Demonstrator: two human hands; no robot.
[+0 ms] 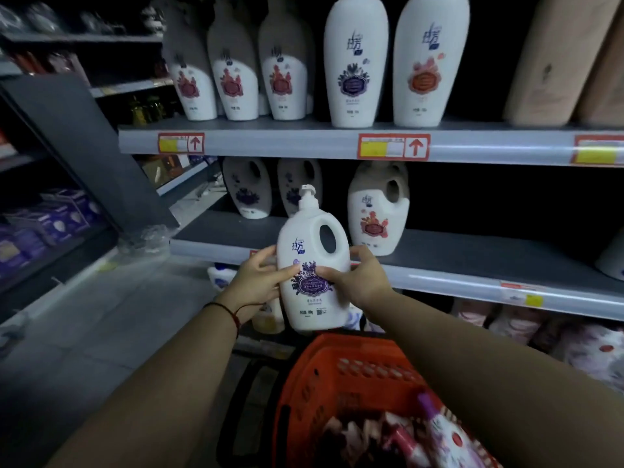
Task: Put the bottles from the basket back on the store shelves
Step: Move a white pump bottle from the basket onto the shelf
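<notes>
Dim grey metal store shelves (439, 244) fill the head view. Both grips clasp one white plastic pump bottle with a purple flower label (312, 265): the left hand (256, 282) curls round its left flank, the right hand (358, 278) round its right. Its long axis stands nearly upright, pump uppermost. Just beyond and above the grips lies a bare stretch of middle shelf, matching purple-label bottles (248, 189) behind it. Below the grips, the orange plastic basket (341, 373) holds more packaged goods, too blurred to name.
</notes>
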